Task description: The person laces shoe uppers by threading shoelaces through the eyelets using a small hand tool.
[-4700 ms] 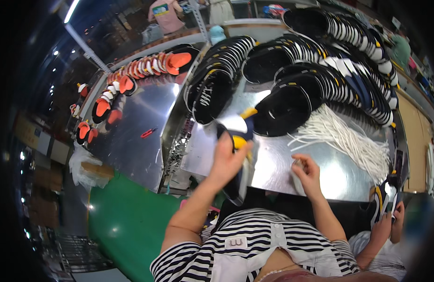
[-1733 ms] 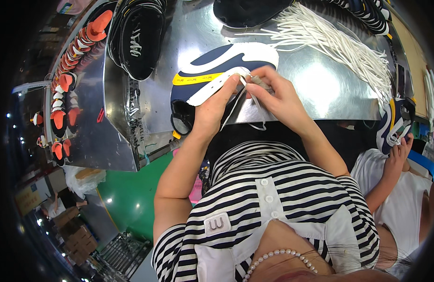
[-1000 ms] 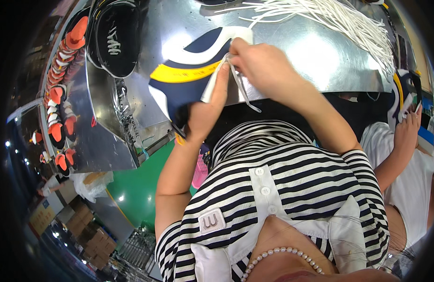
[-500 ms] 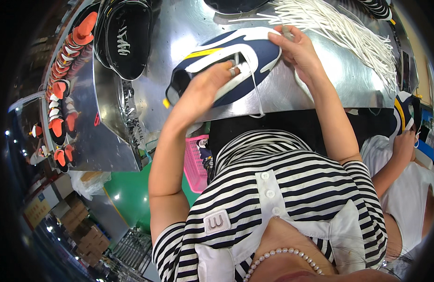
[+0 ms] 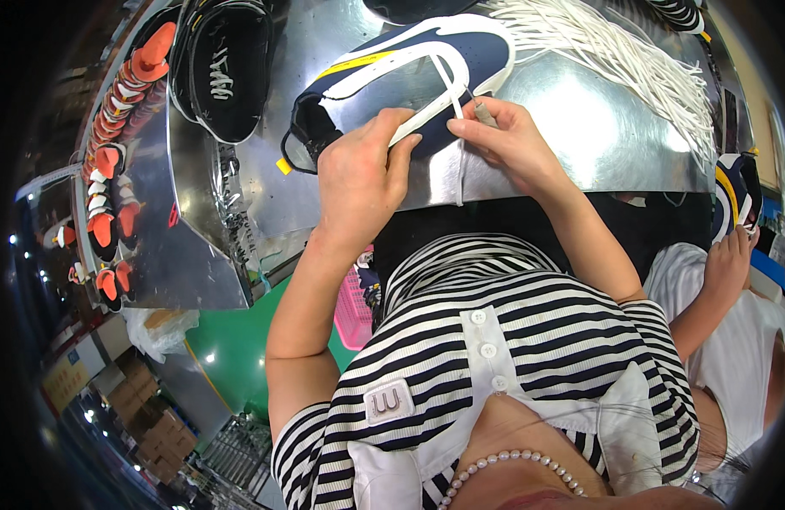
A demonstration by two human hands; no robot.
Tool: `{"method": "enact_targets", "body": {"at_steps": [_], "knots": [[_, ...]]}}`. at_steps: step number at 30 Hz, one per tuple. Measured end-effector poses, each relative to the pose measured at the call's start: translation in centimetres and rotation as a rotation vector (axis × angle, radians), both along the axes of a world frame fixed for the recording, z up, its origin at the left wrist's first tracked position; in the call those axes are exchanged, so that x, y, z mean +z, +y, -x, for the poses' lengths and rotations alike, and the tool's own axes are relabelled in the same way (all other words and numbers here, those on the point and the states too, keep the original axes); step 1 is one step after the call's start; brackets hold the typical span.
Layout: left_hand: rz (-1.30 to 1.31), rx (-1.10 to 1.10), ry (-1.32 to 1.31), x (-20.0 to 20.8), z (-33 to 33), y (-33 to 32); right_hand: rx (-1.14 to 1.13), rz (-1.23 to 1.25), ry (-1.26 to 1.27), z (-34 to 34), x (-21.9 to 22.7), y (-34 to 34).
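Note:
A navy shoe upper (image 5: 490, 53) with white trim and a yellow stripe lies tilted over the metal table near its front edge. My left hand (image 5: 362, 174) pinches the white eyelet edge on its near side, thumb and fingers closed. Between the fingers of my right hand (image 5: 515, 144) is an awl-like hook (image 5: 486, 114) with a short grey handle. Its thin metal shaft points at the eyelet edge near the toe; whether its tip is inside an eyelet, I cannot tell. A white shoelace (image 5: 444, 72) crosses the shoe's opening, and its end hangs down past the near side.
A pile of white laces (image 5: 613, 72) spreads over the table's far right. Black shoes (image 5: 231, 76) stand at the left, beside a rack of orange-and-white shoe parts (image 5: 112, 161). Below is a pink basket (image 5: 351, 314). At right, a co-worker's hand (image 5: 731, 255) holds a similar shoe.
My left hand has come out of the shoe's opening to its near edge. My right hand has moved from the toe down to the near side, bringing the hook to the eyelets.

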State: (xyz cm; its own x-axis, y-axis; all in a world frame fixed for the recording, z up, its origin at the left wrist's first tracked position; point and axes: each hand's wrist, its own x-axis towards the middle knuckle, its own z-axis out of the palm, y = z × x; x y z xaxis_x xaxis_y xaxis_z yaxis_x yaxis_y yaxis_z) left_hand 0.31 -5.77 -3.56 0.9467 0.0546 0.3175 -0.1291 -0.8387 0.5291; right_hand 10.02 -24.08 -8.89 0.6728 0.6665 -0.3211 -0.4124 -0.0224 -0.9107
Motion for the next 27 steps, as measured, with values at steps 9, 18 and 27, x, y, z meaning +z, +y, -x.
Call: {"method": "enact_targets", "body": {"at_steps": [9, 18, 27], "knots": [[0.304, 0.167, -0.207, 6.6, 0.2, 2.3, 0.495, 0.517, -0.639, 7.2, -0.7, -10.9], [0.033, 0.09, 0.457, -1.0, 2.9, 2.1, -0.02, 0.079, -0.265, 4.5, 3.7, -7.7], [0.007, 0.006, 0.458, 0.7, 2.7, 1.3, 0.099, -0.05, -0.553, -1.5, 2.6, -0.6]]}}
